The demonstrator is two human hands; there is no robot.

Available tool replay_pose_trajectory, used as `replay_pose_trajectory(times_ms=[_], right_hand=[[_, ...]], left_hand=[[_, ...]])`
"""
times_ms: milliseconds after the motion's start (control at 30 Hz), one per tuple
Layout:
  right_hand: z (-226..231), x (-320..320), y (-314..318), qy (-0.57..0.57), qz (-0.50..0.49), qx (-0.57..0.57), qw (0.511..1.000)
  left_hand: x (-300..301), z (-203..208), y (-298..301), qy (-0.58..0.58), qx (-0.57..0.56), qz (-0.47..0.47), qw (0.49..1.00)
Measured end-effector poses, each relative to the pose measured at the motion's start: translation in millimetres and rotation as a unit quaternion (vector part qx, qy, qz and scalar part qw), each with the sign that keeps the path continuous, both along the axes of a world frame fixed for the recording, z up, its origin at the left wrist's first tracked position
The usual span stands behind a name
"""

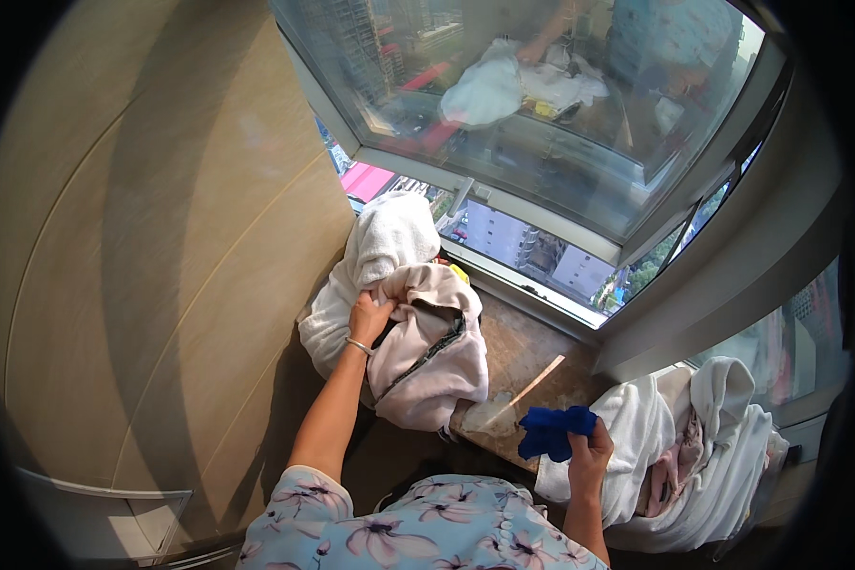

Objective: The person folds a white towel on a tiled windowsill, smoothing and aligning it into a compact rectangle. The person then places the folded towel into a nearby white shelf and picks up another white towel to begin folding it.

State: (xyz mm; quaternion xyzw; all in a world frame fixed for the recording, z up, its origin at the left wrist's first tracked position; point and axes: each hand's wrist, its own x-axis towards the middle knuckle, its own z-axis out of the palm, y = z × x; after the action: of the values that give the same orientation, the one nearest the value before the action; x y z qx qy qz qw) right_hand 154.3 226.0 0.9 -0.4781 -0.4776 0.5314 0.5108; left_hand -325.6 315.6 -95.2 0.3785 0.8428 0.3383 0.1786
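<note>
My left hand (367, 321), a light band at its wrist, is closed on the upper edge of a pale pink cloth item (418, 375) with a dark strip running across it. This pink item lies bunched against a thick white towel-like cloth (389, 233), heaped by the window corner. In front of my body, to the right, my right hand (589, 454) pinches a crumpled dark blue cloth (549, 433) and holds it up over the ledge's near edge. The blue cloth's exact kind cannot be made out.
A brown stone ledge (518, 344) carries a thin wooden stick (527, 388). At right, white and pink cloths (703, 456) hang in a pile. A tilted window pane (522, 152) stands open at the far side, with a gap to buildings far below. A tan wall (161, 266) fills the left.
</note>
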Motion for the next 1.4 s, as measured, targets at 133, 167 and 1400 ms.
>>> replay_pose_trajectory(times_ms=[133, 167, 1400], right_hand=[[5.7, -0.3, 6.0, 0.006, -0.013, 0.022, 1.0], [7.0, 0.8, 7.5, 0.01, -0.017, 0.029, 0.999], [12.9, -264.0, 95.8, -0.046, 0.308, 0.147, 0.939]], left_hand=[[88.9, 5.1, -19.0, -0.183, 0.077, -0.092, 0.976], [118.3, 11.2, -24.2, -0.226, 0.082, -0.12, 0.963], [38.2, 60.8, -127.5, -0.428, 0.294, 0.04, 0.854]])
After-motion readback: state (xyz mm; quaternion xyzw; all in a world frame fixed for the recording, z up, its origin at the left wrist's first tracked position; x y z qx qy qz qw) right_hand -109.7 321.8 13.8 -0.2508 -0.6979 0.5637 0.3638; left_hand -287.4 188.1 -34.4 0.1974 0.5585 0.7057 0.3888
